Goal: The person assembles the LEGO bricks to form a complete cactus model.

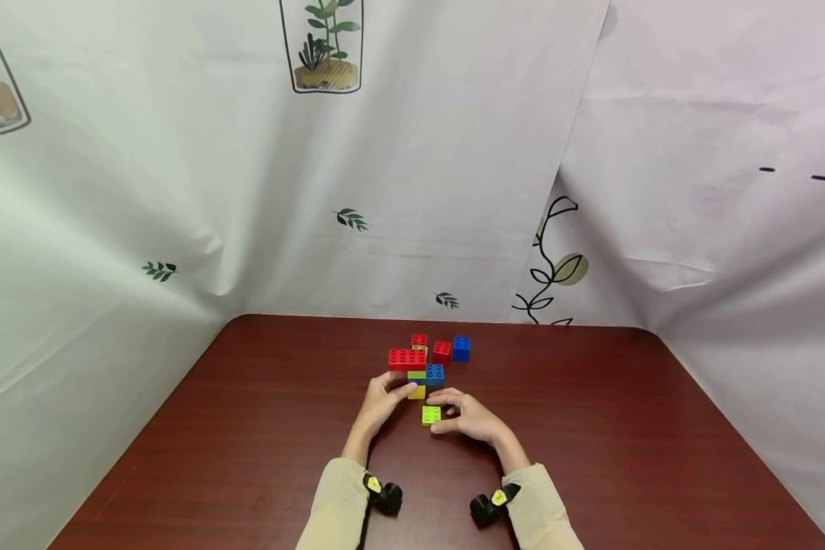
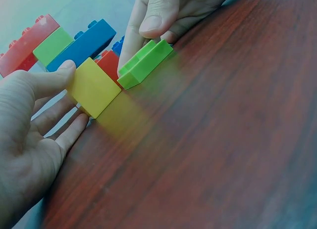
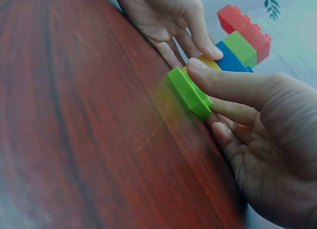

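Note:
My left hand grips a small tower of toy building bricks, its thumb across the lower bricks and its other fingers on the far side. Lowest is a yellow brick, then a blue brick, a green brick and a long red brick on top, jutting out to the left. In front of the tower, my right hand holds a lime green brick between thumb and fingers, low over the table. Its far side is partly hidden by the right thumb in the right wrist view.
Behind the tower stand a red brick, a blue brick and another red brick above a green one. The dark red-brown table ends at a hanging white printed cloth at the back and sides.

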Available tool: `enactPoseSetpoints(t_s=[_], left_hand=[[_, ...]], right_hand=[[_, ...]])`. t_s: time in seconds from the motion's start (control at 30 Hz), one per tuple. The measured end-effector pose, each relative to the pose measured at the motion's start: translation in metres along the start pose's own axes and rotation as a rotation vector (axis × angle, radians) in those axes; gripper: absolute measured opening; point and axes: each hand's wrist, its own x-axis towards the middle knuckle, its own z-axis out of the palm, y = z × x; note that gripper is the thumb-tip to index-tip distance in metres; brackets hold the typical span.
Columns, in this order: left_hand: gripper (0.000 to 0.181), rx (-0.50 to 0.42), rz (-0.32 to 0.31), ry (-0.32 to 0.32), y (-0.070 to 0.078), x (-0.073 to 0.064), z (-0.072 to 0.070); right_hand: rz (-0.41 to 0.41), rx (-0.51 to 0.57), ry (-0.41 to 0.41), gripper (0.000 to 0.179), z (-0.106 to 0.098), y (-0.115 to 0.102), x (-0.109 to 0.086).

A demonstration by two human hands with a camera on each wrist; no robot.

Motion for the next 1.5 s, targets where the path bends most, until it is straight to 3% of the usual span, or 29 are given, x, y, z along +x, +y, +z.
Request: enactPoseSetpoints(t_s=[0.13,0.33,0.43,0.67,0.83,0.97,1.13,1.3,1.5], left_hand=[[0.035,-0.003,-0.006,0.006,-0.006,0.003,0.000],[0.035,-0.007,-0.009,0.031,-0.031,0.015,-0.001],[0.034,-0.004,-0.006,0.034,-0.036,0.017,-0.001],[0.033,0.009,0.017,0.020,-0.036,0.017,-0.003],[0.034,0.002,-0.007,0.027,-0.036,0.017,-0.001],[0.034,0.005,-0.023,0.025,-0.037,0.016,0.002],[0.034,0.000,-0.012,0.004,-0.020,0.010,0.001],[0.032,0.006,-0.008,-0.023,0.000,0.000,-0.002],[0.033,-0.017,-0.013,-0.029,0.002,-0.002,-0.003]], right_hand=[[0.002,0.007,0.001,0.048,0.002,-0.001,0.001],[-0.004,0.011,0.012,0.049,0.004,-0.002,0.003],[-0.005,0.022,0.020,0.050,0.004,-0.002,0.003],[0.081,0.189,0.092,0.049,0.001,0.000,0.003],[0.139,0.394,0.227,0.044,-0.003,0.005,0.006],[0.155,0.502,0.446,0.034,-0.004,0.007,0.011],[0.157,0.504,0.687,0.031,-0.005,0.006,0.019],[0.140,0.499,0.786,0.036,-0.007,0.010,0.025],[0.164,0.346,0.831,0.045,-0.011,0.019,0.032]])
